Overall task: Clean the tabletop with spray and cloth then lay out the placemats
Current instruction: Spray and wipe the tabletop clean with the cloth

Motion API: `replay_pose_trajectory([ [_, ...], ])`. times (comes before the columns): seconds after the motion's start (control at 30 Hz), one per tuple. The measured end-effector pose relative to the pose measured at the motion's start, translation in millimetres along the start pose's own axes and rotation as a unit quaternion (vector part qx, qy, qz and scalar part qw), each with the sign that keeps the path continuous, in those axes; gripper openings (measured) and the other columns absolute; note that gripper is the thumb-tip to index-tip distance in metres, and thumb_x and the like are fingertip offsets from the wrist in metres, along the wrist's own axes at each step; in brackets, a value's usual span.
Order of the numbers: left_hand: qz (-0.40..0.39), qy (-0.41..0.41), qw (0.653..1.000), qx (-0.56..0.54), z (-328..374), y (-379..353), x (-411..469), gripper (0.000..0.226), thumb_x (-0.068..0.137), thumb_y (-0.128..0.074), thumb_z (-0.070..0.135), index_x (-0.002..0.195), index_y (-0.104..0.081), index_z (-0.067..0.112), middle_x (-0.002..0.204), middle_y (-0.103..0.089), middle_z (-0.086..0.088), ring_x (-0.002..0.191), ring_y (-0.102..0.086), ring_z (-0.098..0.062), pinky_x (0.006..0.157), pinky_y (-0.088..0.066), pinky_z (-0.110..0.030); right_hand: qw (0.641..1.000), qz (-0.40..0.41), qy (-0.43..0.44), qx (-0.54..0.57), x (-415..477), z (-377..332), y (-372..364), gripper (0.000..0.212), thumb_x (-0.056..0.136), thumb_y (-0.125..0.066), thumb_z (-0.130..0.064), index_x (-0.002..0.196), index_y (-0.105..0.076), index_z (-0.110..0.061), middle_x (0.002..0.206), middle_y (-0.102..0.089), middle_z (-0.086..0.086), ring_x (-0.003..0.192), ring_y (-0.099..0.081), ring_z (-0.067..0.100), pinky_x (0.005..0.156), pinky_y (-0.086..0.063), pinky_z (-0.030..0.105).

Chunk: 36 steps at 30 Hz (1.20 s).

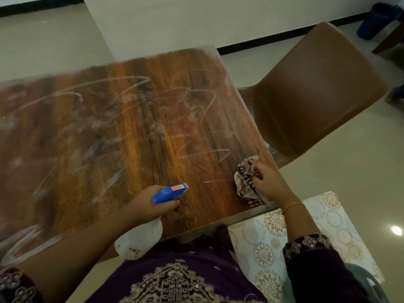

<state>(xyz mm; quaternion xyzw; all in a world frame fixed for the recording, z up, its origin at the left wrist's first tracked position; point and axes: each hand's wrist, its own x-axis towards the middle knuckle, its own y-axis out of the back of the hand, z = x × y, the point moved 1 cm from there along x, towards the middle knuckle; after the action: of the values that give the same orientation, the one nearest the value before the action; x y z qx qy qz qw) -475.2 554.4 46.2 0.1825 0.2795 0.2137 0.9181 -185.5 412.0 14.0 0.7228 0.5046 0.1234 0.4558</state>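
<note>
— At the near right corner of the tabletop (131, 132), your right hand (267, 178) has the cloth (246, 182) bunched in curled fingers and pressed to the wood. You're in the wiping step, I'd say.

— Agreed. Your left hand (153, 202) grips the bottle (140, 241) round its neck, fingers closed on it. The blue nozzle points over the wood and the white body hangs past the near edge.

— Look at the surface: glossy brown wood grain, with whitish smears looping across most of it, thickest at the left and middle. Close to your cloth it looks clearer.

— So the next move, to my eye, calls for long overlapping strokes leftward and toward the far edge, pressing firmly, until those smears go. More spray seems needless; you'd do well to park the bottle off the wood.

— The placemats (269, 241) lie below that same corner, under your right forearm. They are pale with gold and grey flower rounds, on what looks like a seat. None is laid out yet.

— Mind the brown chair (317, 95) just beside the right edge.
</note>
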Motion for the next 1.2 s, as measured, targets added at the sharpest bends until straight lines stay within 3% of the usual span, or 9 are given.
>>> replay_pose_trajectory([
  [0.1, 0.006, 0.007, 1.0, -0.004, -2.2, 0.4, 0.9, 0.051, 0.062, -0.052, 0.056, 0.075, -0.064, 0.008, 0.066, -0.066, -0.007, 0.056, -0.058, -0.015, 0.058, -0.047, -0.027, 0.995, -0.097, 0.01, -0.03, -8.5, -15.0, -36.3, 0.041, 0.09, -0.049, -0.013, 0.131, -0.047, -0.017, 0.143, -0.042, 0.011, 0.105, -0.052, 0.017, 0.081, -0.043, 0.026],
  [0.2, 0.006, 0.007, 1.0, -0.008, -1.3, -0.6, 1.5, 0.045, 0.062, -0.052, 0.056, 0.072, -0.062, 0.014, 0.059, -0.062, 0.003, 0.054, -0.056, -0.008, 0.055, -0.045, -0.019, 0.992, -0.109, 0.021, -0.057, -13.4, -17.0, -66.4, 0.029, 0.092, -0.047, -0.012, 0.12, -0.047, -0.013, 0.161, -0.007, 0.003, 0.114, -0.052, 0.026, 0.079, -0.043, 0.032],
  [0.27, 0.008, 0.004, 1.0, -0.01, -1.9, -0.6, 1.9, 0.048, 0.062, -0.052, 0.056, 0.074, -0.063, 0.01, 0.063, -0.063, -0.005, 0.055, -0.056, -0.009, 0.056, -0.045, -0.02, 0.993, -0.084, 0.018, -0.078, -13.9, -17.4, -71.2, 0.021, 0.091, -0.047, -0.012, 0.112, -0.049, -0.013, 0.161, -0.004, 0.002, 0.099, -0.058, 0.028, 0.067, -0.042, 0.032],
  [0.4, 0.007, 0.0, 1.0, -0.016, -5.1, -0.4, 1.6, 0.046, 0.065, -0.053, 0.054, 0.075, -0.063, 0.01, 0.065, -0.065, -0.006, 0.055, -0.057, -0.014, 0.057, -0.047, -0.025, 0.994, -0.075, 0.047, -0.057, -16.2, -9.8, -71.3, 0.039, 0.091, -0.051, -0.016, 0.129, -0.047, -0.015, 0.161, -0.001, 0.002, 0.123, -0.049, 0.028, 0.084, -0.049, 0.034],
  [0.6, 0.008, -0.006, 1.0, -0.014, -5.8, -1.1, 2.0, 0.052, 0.066, -0.053, 0.054, 0.079, -0.064, 0.005, 0.067, -0.065, -0.013, 0.057, -0.059, -0.019, 0.06, -0.051, -0.036, 0.997, 0.021, -0.062, 0.052, -17.7, -8.3, -53.6, 0.04, 0.09, -0.05, -0.004, 0.13, -0.053, -0.008, 0.156, -0.02, 0.012, 0.141, -0.026, 0.026, 0.109, -0.023, 0.025],
  [0.77, 0.018, -0.001, 1.0, -0.014, -3.5, -1.0, 1.2, 0.053, 0.063, -0.052, 0.055, 0.077, -0.064, 0.006, 0.067, -0.065, -0.009, 0.057, -0.058, -0.015, 0.057, -0.047, -0.024, 0.967, 0.076, -0.19, 0.15, -6.0, -6.1, -8.9, 0.014, 0.085, -0.058, -0.008, 0.085, -0.072, -0.01, 0.092, -0.068, 0.015, 0.095, -0.062, 0.033, 0.08, -0.049, 0.037],
  [0.87, 0.022, 0.0, 0.999, -0.026, -2.6, -1.2, 1.8, 0.053, 0.063, -0.052, 0.056, 0.081, -0.065, 0.007, 0.075, -0.068, -0.014, 0.062, -0.063, -0.021, 0.059, -0.049, -0.022, 0.905, 0.03, -0.227, 0.359, -1.8, -23.3, 29.5, 0.018, 0.088, -0.057, -0.003, 0.079, -0.067, -0.015, 0.093, -0.068, 0.016, 0.097, -0.063, 0.037, 0.087, -0.05, 0.049],
  [1.07, 0.023, 0.007, 0.998, -0.057, -4.6, -0.4, 2.7, 0.051, 0.065, -0.057, 0.05, 0.084, -0.064, 0.004, 0.078, -0.068, -0.018, 0.063, -0.064, -0.028, 0.062, -0.054, -0.035, 0.981, 0.041, -0.027, 0.187, 0.7, -72.9, 71.1, 0.018, 0.091, -0.056, -0.005, 0.102, -0.067, -0.013, 0.095, -0.063, -0.002, 0.089, -0.058, 0.013, 0.073, -0.046, 0.021],
  [1.2, 0.038, 0.008, 0.996, -0.074, -8.4, 3.0, 0.4, 0.048, 0.067, -0.058, 0.048, 0.081, -0.063, 0.002, 0.075, -0.066, -0.019, 0.055, -0.061, -0.017, 0.057, -0.052, -0.029, 0.988, 0.045, 0.146, 0.011, -5.5, -97.7, 49.8, 0.027, 0.091, -0.053, -0.008, 0.115, -0.064, -0.012, 0.113, -0.056, -0.002, 0.104, -0.051, 0.012, 0.089, -0.041, 0.023],
])
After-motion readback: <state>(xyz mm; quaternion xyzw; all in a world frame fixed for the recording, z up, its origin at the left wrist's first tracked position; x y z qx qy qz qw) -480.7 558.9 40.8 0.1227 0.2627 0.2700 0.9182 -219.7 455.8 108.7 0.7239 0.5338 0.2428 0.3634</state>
